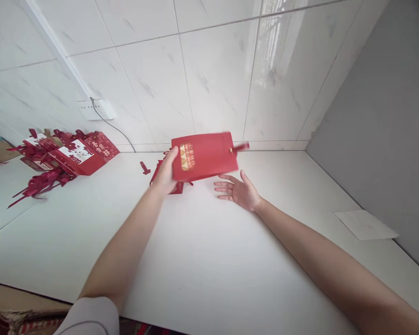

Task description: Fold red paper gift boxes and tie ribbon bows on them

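In our left hand (pixel 166 172) we hold a gold-printed red packet (pixel 211 156), ribbon tab (pixel 243 147) seemingly already attached, our right hand (pixel 242 191) spread empty, a red strip (pixel 145 168) lying loose.

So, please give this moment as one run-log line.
left hand: grips red packet | right hand: open, empty, near packet's lower right | table: red boxes left, white sheet right

Red packet (pixel 209 163) smooth, paper-like; wall tiles (pixel 216 79) glossy; tabletop (pixel 202 265) smooth.
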`<act>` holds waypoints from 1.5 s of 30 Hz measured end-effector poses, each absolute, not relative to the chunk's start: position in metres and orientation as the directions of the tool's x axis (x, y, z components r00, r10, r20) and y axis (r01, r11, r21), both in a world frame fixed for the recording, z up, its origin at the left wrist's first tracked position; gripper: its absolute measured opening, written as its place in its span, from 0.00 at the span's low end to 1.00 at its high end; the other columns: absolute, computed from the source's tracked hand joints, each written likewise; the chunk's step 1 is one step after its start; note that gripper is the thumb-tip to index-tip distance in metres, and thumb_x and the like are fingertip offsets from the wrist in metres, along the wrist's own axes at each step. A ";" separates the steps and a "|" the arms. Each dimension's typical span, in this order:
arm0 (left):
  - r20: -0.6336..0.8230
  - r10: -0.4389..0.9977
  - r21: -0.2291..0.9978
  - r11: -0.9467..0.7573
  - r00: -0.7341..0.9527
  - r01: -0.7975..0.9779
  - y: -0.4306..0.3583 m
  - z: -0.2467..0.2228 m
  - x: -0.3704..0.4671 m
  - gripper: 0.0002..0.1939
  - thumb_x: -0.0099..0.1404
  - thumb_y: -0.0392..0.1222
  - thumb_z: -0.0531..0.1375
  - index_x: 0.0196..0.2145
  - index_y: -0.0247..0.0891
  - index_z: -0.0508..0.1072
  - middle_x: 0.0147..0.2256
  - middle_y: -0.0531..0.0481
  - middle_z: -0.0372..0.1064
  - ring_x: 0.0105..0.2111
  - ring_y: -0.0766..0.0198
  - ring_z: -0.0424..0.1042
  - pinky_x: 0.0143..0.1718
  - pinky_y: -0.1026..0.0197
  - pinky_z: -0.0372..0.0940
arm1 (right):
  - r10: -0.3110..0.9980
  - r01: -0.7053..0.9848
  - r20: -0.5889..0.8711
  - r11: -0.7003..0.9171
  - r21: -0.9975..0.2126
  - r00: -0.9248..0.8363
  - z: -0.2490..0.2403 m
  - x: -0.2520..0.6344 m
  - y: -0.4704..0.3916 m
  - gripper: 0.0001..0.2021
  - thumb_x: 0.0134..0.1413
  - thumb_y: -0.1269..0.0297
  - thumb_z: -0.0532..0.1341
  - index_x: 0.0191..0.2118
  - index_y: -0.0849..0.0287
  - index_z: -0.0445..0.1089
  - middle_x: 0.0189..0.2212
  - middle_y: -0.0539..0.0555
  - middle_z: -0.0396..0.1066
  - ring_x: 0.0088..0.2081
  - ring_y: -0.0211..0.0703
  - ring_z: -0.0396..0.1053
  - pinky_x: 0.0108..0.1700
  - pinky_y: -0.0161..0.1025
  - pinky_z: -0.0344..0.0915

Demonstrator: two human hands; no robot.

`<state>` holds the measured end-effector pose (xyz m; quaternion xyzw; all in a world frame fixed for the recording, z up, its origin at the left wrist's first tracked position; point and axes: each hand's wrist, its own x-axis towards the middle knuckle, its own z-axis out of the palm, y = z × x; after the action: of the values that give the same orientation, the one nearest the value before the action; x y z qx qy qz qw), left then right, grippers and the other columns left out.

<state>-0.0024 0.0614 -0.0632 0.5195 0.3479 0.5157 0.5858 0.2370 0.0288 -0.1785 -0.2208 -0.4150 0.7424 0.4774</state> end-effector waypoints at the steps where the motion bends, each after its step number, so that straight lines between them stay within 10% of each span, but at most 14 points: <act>1: 0.184 0.962 0.939 -0.112 0.201 -0.326 0.061 -0.079 0.009 0.27 0.64 0.59 0.58 0.54 0.39 0.70 0.51 0.44 0.73 0.52 0.49 0.72 0.50 0.50 0.70 | 0.895 -0.533 0.090 -0.178 -0.827 -0.437 -0.178 0.237 0.027 0.34 0.59 0.33 0.46 0.60 0.50 0.63 0.56 0.59 0.69 0.54 0.53 0.70 0.54 0.56 0.68; 9: 0.025 0.920 0.969 0.074 0.392 -0.235 0.067 -0.170 0.031 0.31 0.51 0.39 0.72 0.52 0.38 0.70 0.52 0.42 0.72 0.54 0.49 0.70 0.58 0.47 0.61 | 0.967 -0.464 0.119 0.001 -0.886 -0.225 -0.177 0.231 0.026 0.31 0.55 0.54 0.65 0.63 0.38 0.55 0.63 0.50 0.62 0.55 0.50 0.69 0.54 0.52 0.70; 15: 0.004 0.833 0.974 0.123 0.553 -0.192 0.075 -0.163 0.010 0.27 0.55 0.50 0.69 0.51 0.39 0.73 0.51 0.41 0.73 0.53 0.46 0.71 0.56 0.46 0.63 | 0.973 -0.464 0.194 0.113 -0.879 -0.129 -0.180 0.224 0.026 0.28 0.59 0.48 0.61 0.63 0.42 0.57 0.63 0.48 0.63 0.60 0.49 0.64 0.61 0.51 0.63; 45: -0.050 0.743 0.973 0.187 0.668 -0.135 0.089 -0.171 -0.001 0.27 0.55 0.41 0.67 0.54 0.38 0.72 0.49 0.40 0.76 0.52 0.45 0.73 0.57 0.45 0.63 | 0.958 -0.311 0.070 -0.021 -0.950 -0.277 -0.182 0.236 0.031 0.25 0.59 0.43 0.58 0.58 0.47 0.66 0.53 0.52 0.73 0.53 0.51 0.71 0.56 0.51 0.67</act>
<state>-0.0007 0.0890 -0.1715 0.5602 0.2712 0.3042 0.7211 0.2363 0.0313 -0.1818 -0.3317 -0.4880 0.6327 0.5016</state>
